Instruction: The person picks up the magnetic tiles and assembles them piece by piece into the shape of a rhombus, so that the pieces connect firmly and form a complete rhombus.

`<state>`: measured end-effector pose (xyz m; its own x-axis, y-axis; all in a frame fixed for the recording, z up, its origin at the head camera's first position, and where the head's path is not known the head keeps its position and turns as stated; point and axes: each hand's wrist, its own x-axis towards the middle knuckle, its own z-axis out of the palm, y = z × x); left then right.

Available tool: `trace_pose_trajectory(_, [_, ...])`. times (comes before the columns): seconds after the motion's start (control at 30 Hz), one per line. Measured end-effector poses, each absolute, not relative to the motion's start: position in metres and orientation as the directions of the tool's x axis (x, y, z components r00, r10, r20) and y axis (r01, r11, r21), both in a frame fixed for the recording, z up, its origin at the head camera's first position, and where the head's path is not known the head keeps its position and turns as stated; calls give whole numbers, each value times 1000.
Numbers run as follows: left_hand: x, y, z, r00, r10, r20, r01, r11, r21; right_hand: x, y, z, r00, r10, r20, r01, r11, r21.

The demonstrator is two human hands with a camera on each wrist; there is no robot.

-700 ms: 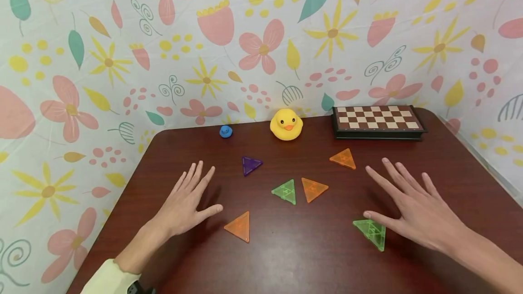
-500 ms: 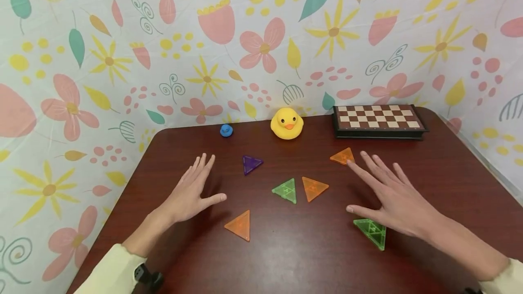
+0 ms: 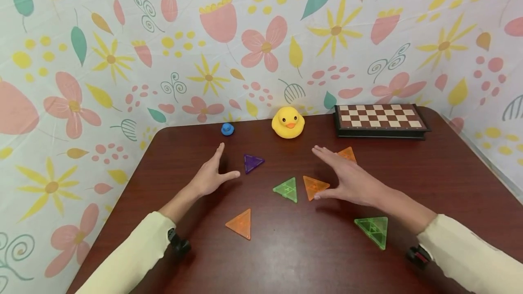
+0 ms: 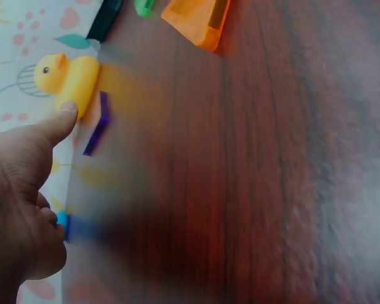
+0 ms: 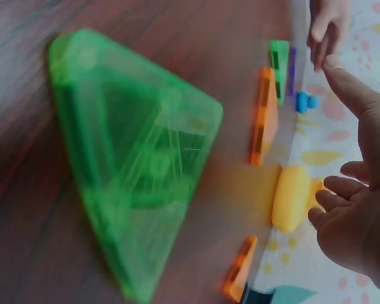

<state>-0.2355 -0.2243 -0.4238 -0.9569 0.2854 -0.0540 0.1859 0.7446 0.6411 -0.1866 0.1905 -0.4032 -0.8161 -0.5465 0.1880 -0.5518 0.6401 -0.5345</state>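
My left hand hovers over the left of the table with its thumb spread away from straight fingers, nearest a flat purple triangle tile. Holding nothing, my right hand extends over the right side, its fingers stretched. Its thumb overlaps the edge of an orange triangle tile in the head view; contact cannot be told. Another orange tile is partly hidden behind that hand. Between the hands lies a green triangle tile. A third orange tile and a second green tile lie closer to me.
A yellow rubber duck and a small blue duck sit along the back edge of the dark red table. At the back right stands a checkered board case. A flower-printed cloth hangs behind.
The right hand has moved left and inward, uncovering the near green tile and partly covering the back orange one. My left hand has moved right and slightly forward, toward the purple tile.
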Motion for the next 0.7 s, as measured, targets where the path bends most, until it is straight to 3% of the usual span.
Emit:
trace_pose_trajectory(0.27, [-251,-201,-436,-960,278,-3,221,767,602,-194,160,-417,-803,-580,136,-524,579,-625])
trace_pose_trajectory(0.7, [-248,-181,-445,-963,263,55,248,788,563,-193,141,-432,-786,-592,177,-572,590,-569])
